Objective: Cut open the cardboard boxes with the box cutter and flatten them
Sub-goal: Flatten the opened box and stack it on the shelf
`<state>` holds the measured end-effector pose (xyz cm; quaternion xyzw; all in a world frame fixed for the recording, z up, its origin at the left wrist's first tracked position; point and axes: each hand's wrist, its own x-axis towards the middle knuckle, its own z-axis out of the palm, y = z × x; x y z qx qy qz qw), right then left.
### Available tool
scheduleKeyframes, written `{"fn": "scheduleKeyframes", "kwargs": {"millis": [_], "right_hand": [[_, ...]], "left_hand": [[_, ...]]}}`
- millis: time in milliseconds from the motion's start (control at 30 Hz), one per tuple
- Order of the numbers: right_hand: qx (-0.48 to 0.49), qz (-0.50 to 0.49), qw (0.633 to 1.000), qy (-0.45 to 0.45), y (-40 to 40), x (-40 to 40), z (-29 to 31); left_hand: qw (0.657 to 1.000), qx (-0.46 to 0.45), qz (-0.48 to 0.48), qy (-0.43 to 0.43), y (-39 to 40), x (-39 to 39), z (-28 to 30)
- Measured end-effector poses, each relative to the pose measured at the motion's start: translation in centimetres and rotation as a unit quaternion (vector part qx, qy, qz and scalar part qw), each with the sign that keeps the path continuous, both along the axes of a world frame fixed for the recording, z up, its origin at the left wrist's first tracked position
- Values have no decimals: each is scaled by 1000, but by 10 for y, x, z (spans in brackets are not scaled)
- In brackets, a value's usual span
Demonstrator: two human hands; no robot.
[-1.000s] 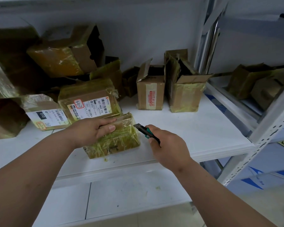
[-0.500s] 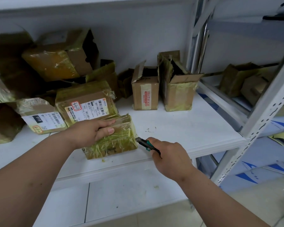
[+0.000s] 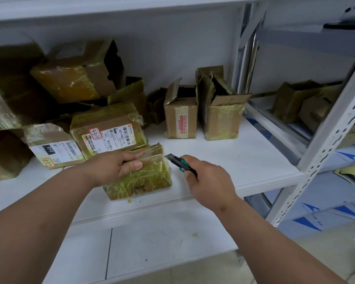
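Left hand steadies a taped box while the right hand brings the box cutter to its side.

The left hand's fingers curl over the box's top edge, thumb on the front face, pinning it to the white shelf. Just right of that hand, the right fist is wrapped round the cutter's green-and-black handle, its blade tip just beside the box's right edge; I can't tell whether it touches. Beyond the left hand leans a labelled box.

Soft, even, fairly dim light; glare on the tape-wrapped boxes; wide-angle edges bend, faint blur.
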<state>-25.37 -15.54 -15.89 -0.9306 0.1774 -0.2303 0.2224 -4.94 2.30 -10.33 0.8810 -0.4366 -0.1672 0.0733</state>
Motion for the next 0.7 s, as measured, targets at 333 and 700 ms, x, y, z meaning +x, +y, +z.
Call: {"fn": "scheduleKeyframes", "kwargs": {"millis": [333,700], "right_hand": [[-24,31,999,-10,-2,3,-6],[-65,15,998,20,-1,-19,-44]], "left_hand": [[1000,1,-5,-4,0,-4,1],[1000,4,-15,12,-5,-8,7]]}}
